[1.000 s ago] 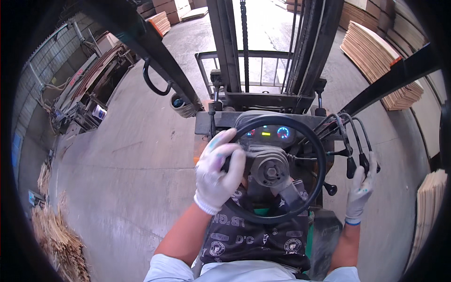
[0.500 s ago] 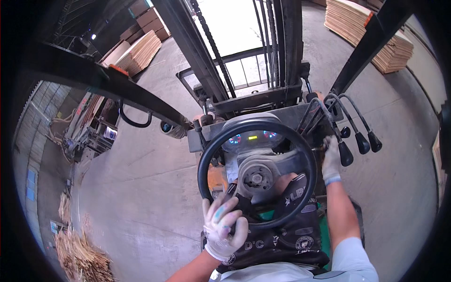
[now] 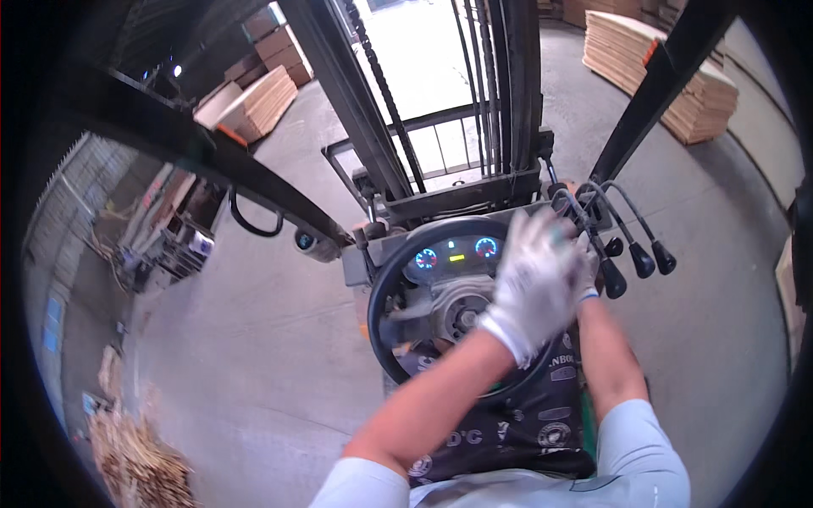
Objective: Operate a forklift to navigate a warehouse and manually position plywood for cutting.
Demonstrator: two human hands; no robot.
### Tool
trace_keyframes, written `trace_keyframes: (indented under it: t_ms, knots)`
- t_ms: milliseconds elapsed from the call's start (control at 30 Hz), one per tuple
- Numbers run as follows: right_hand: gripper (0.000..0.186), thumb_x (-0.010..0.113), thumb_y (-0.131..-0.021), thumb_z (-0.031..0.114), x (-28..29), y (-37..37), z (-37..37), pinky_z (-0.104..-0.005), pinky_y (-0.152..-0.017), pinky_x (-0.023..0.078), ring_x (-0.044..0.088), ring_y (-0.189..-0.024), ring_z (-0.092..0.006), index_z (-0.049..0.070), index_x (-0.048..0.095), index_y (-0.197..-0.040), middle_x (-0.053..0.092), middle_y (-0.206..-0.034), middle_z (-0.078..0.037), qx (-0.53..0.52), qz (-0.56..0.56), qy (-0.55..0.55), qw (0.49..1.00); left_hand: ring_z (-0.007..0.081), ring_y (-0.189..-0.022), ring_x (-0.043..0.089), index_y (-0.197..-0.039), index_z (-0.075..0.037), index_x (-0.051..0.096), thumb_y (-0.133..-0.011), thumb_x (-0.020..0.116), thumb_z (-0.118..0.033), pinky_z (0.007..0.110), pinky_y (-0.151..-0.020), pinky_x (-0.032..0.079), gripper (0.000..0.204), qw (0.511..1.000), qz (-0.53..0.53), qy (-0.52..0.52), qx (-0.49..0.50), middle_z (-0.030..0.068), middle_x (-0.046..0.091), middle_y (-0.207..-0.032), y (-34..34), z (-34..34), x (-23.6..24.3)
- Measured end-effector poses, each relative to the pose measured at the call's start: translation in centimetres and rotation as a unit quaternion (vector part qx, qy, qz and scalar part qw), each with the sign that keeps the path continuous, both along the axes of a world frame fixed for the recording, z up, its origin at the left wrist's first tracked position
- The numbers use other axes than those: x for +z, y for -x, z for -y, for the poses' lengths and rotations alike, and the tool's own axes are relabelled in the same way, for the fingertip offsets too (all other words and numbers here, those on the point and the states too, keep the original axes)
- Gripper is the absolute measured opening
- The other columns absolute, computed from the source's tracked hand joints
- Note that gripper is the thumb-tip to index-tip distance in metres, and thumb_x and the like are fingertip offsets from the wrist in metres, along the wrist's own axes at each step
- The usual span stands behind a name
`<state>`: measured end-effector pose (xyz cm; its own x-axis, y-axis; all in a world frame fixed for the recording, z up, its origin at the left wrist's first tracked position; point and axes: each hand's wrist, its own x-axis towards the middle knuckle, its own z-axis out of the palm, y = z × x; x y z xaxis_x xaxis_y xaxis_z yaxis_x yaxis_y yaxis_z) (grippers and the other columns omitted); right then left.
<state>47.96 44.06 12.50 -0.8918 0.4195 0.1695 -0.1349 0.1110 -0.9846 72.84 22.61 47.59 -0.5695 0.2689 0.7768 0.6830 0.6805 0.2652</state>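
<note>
My left hand (image 3: pixel 533 288), in a stained white glove and blurred by motion, is at the upper right of the black steering wheel (image 3: pixel 384 300), its fingers too smeared to make out. Behind it, my gloved right hand (image 3: pixel 586 271) is mostly hidden, beside several black-knobbed control levers (image 3: pixel 641 258) at the right of the wheel. A dashboard (image 3: pixel 456 257) with lit gauges shows inside the rim. The forklift's dark mast (image 3: pixel 373 127) rises beyond, with chains and hoses. A patterned dark cloth (image 3: pixel 474 440) is below the wheel.
Stacks of wood sheets stand at back left (image 3: pixel 262 106) and right (image 3: pixel 694 110) on the concrete floor (image 3: pixel 229 356). A machine with boards (image 3: pixel 169 220) is along the left wall, a pile of wood strips (image 3: pixel 135 457) at lower left. Dark frame posts (image 3: pixel 644 110) flank the mast.
My left hand has swung from the wheel's lower left up to its upper right. My right hand has moved slightly left from the levers' knobs. The surroundings have shifted in view around the forklift.
</note>
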Motion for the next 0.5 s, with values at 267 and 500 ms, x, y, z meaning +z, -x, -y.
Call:
trace_keyframes:
  t_ms: [267, 500]
  knots:
    - [0.033, 0.068, -0.112, 0.026, 18.8, -23.1, 3.0, -0.0411, -0.094, 0.062, 0.080, -0.103, -0.0283, 0.000, 0.080, -0.127, 0.084, -0.112, -0.017, 0.319, 0.066, -0.221, 0.919, 0.0366, -0.100, 0.082, -0.098, 0.000, 0.081, -0.098, 0.080, -0.010, 0.043, -0.091, 0.064, 0.010, 0.982, -0.003, -0.145, 0.120, 0.0203, 0.084, -0.109, -3.2, 17.1, 1.3]
    - [0.036, 0.073, -0.093, -0.007, 31.6, -27.0, 2.4, -0.0444, -0.092, 0.065, 0.082, -0.100, -0.0381, -0.001, 0.079, -0.128, 0.083, -0.114, -0.022, 0.205, -0.325, -0.342, 0.857, 0.0306, -0.116, 0.079, -0.104, 0.002, 0.078, -0.102, 0.076, -0.001, 0.041, -0.102, 0.061, 0.004, 0.947, 0.016, -0.214, 0.240, 0.0245, 0.081, -0.128, -9.7, 18.5, -2.5]
